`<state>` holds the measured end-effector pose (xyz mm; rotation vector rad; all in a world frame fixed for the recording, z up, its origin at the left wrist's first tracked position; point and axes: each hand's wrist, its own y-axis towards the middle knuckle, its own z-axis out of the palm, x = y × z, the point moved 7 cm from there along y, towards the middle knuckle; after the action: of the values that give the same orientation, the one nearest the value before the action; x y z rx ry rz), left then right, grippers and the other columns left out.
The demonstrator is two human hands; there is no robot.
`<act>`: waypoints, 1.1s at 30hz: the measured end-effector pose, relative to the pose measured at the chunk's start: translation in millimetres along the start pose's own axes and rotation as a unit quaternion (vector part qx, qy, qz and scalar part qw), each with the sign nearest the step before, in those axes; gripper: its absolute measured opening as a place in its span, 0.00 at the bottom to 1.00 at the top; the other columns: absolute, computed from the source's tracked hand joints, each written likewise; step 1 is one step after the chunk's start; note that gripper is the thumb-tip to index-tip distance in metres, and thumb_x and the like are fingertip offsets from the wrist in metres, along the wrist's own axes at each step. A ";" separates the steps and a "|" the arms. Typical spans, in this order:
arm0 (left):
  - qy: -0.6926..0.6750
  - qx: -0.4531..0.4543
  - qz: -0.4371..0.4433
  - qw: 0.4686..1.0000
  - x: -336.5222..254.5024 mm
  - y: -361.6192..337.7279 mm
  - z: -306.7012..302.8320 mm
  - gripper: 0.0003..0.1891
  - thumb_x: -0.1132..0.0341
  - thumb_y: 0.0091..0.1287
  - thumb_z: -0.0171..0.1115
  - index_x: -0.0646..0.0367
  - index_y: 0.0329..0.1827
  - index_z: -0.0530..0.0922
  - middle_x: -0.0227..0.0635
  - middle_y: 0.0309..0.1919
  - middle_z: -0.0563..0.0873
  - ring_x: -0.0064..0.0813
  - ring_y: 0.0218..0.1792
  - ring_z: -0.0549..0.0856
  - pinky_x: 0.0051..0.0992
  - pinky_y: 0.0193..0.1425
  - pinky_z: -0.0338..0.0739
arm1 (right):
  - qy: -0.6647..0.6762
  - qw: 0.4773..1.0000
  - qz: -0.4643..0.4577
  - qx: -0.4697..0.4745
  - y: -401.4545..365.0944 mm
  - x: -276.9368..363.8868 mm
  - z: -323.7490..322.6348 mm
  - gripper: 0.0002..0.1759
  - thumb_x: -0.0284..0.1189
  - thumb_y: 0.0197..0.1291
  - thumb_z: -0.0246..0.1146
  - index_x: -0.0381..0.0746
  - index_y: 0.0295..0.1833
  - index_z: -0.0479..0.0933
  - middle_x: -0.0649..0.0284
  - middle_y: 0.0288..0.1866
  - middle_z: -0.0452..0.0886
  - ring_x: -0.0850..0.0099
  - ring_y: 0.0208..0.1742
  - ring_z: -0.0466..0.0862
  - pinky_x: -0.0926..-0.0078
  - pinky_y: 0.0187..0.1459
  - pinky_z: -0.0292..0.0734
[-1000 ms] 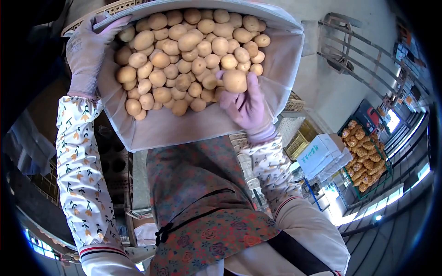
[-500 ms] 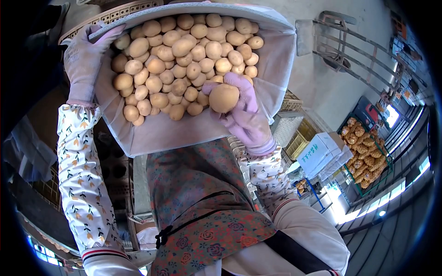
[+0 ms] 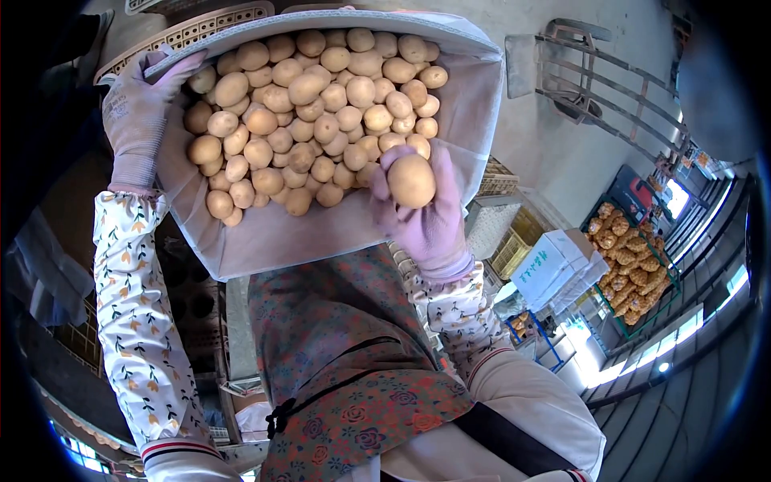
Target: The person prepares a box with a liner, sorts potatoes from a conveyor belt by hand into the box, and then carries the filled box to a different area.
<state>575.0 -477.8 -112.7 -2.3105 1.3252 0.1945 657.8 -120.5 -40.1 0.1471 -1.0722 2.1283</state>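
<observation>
A wide box (image 3: 297,237) lined with pale sheeting holds a heap of small potatoes (image 3: 321,120). At its far left corner my left hand (image 3: 138,116), in a pale glove, grips the rim with the thumb over the edge. My right hand (image 3: 438,233), in a lilac glove, cradles one larger potato (image 3: 411,181) over the box's near right side, its fingers curled around it. The potato's upper face shows; its underside is hidden in the palm.
Behind the box is a tan plastic crate (image 3: 197,28). A metal hand cart (image 3: 598,76) lies at upper right. A white carton (image 3: 550,269), yellow crates (image 3: 507,255) and a stack of filled net bags (image 3: 630,265) stand to the right.
The potato in my right hand has turned and sits slightly further right, with the fingers now around its sides. The view has shifted a little; my left hand still grips the rim.
</observation>
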 end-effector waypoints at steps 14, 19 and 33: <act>-0.008 0.006 0.003 1.000 -6.5 -3.0 -4.8 0.35 0.36 0.54 0.78 0.58 0.51 0.87 0.35 0.42 0.91 0.28 0.43 0.89 0.27 0.53 0.80 | 0.161 0.978 0.105 -0.080 -4.9 -19.6 -5.2 0.38 0.64 0.74 0.47 0.40 0.63 0.77 0.53 0.42 0.83 0.75 0.20 0.73 0.81 0.20 0.67; -0.008 0.020 -0.007 1.000 -4.9 -1.1 -4.0 0.36 0.34 0.53 0.77 0.57 0.52 0.87 0.35 0.42 0.91 0.27 0.44 0.89 0.27 0.53 0.80 | 0.172 0.960 0.103 -0.195 -6.6 -22.3 -30.2 0.36 0.63 0.74 0.51 0.39 0.56 0.79 0.52 0.37 0.85 0.72 0.21 0.76 0.78 0.21 0.70; 0.004 -0.019 0.013 1.000 10.3 4.5 0.0 0.40 0.26 0.52 0.71 0.54 0.51 0.87 0.40 0.40 0.91 0.40 0.44 0.90 0.34 0.54 0.81 | -0.801 0.502 -0.271 -0.179 94.6 -20.8 -17.3 0.31 0.45 0.60 0.69 0.40 0.64 0.77 0.43 0.64 0.73 0.43 0.66 0.71 0.42 0.61 0.68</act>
<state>576.5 -487.7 -117.7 -2.3279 1.3661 0.2211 614.2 -155.5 -121.2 2.2067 -1.9004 0.5841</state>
